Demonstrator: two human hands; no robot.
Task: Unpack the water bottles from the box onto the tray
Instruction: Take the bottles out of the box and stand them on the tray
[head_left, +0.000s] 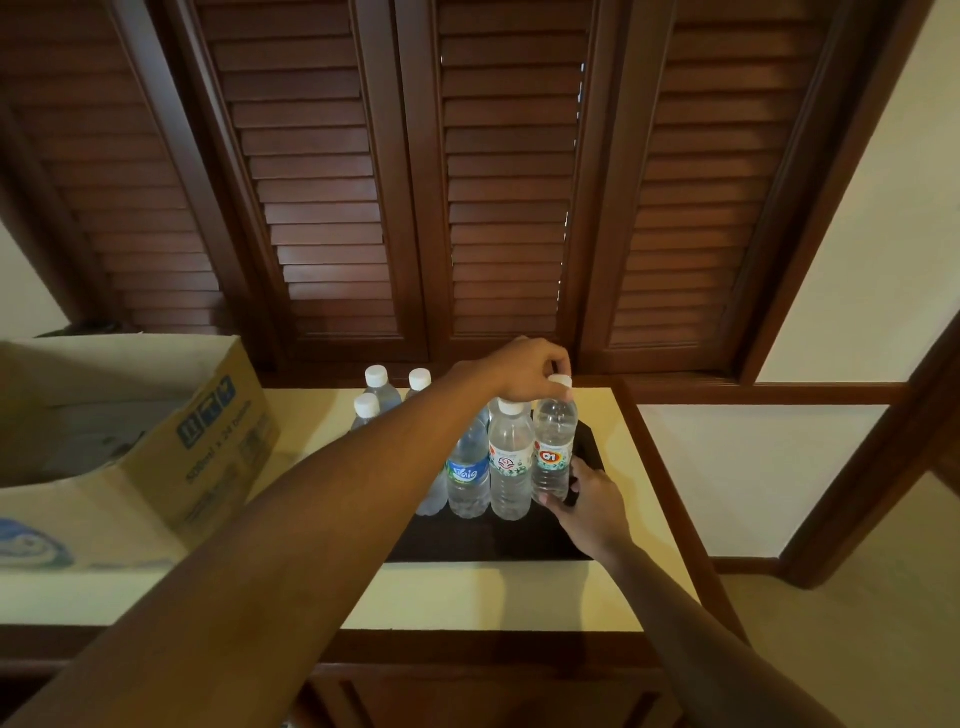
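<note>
A dark tray (519, 540) lies on the cream counter, and several clear water bottles with white caps stand on it. The rightmost bottle (555, 441), with a red-and-white label, stands upright at the tray's right side. My left hand (524, 371) reaches across and pinches its cap from above. My right hand (589, 501) touches the base of the same bottle from the right. Beside it stand a bottle with a white label (510, 462) and one with a blue label (469, 475). The open cardboard box (135, 436) sits at the left; its inside is dim.
Three more capped bottles (376, 387) stand at the tray's far left, partly behind my left forearm. Dark wooden louvred shutters (467, 182) rise right behind the counter. The counter (493, 597) ends in a wooden edge at right and front.
</note>
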